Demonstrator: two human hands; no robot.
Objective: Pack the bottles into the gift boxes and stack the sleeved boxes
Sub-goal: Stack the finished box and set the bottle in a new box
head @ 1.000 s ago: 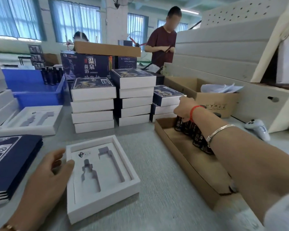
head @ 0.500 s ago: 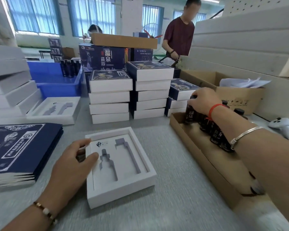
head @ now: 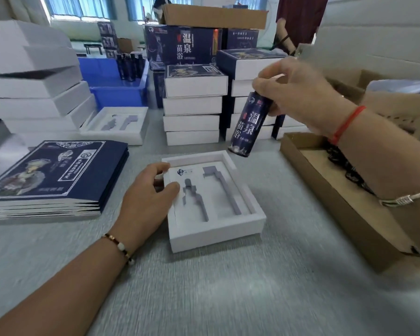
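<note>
Both forearms are bare, the left hand (head: 148, 197) wearing at its wrist a beaded bracelet (head: 119, 247) of dark and pale beads, the right hand (head: 301, 93) wearing a thin red string (head: 347, 123) at the wrist and a slim silver bangle (head: 405, 197) farther up the forearm.

Open box (head: 216, 202) sits centre frame on the table (head: 228, 287). L hand (head: 148, 195) rests on its left edge; R hand (head: 298, 95) holds a bottle (head: 247, 124) tilted above the box's upper-right corner. Sleeves (head: 51, 175) stacked at left-centre. Behind them, upper left, a stack of boxes (head: 34, 93), w/ another open box (head: 118, 124) just right of it. Sleeved boxes (head: 194, 105) stacked in columns top centre, bin (head: 117, 88) to their left. Tray (head: 337, 190) along right side, more bottles (head: 344, 166) in it under the R forearm.
</note>
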